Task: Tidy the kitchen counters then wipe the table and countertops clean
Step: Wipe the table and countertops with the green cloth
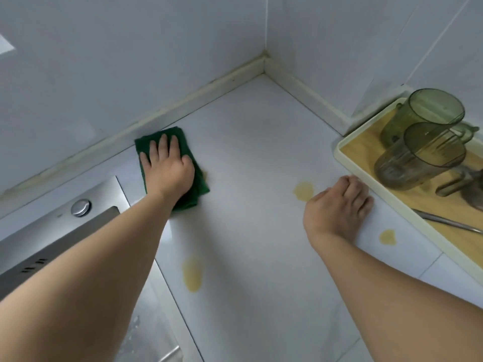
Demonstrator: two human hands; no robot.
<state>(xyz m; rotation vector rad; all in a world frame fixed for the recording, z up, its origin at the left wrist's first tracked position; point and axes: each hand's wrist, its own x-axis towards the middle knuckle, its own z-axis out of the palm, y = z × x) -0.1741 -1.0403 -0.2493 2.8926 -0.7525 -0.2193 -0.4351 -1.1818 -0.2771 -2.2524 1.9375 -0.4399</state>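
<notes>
- Countertop (261, 178), white, runs into a tiled corner; three yellowish stains remain on it: one (303, 191) just beside the right hand, one (387, 236) near the tray's edge, one (192, 274) near the sink side.
- Cloth (189, 155), green and folded, lies flat on the counter near the back wall strip, left of the corner.
- Left hand (167, 168) presses down on the cloth with straight, spread fingers; it pins the cloth, not gripping it.
- Right hand (339, 205) rests on the counter, fingers loosely curled, holding nothing, apparently as a brace, close to the tray (347, 163).
- Tray holds two tinted cups (420, 155) and a metal utensil (449, 223); the sink (52, 231) sits at the left.
- Step in hand, as I judge it: wiping this counter, with the stains not yet reached.
- To do it well: keep the palm flat, pull the cloth from the wall toward the front in overlapping passes, and cross each stain with firm pressure.
- Refold to a fresh face if the stains smear.
- Shift the right hand before wiping beneath it, and steer clear of the tray so the cups are not jolted.
- No brand, label or writing is readable.
</notes>
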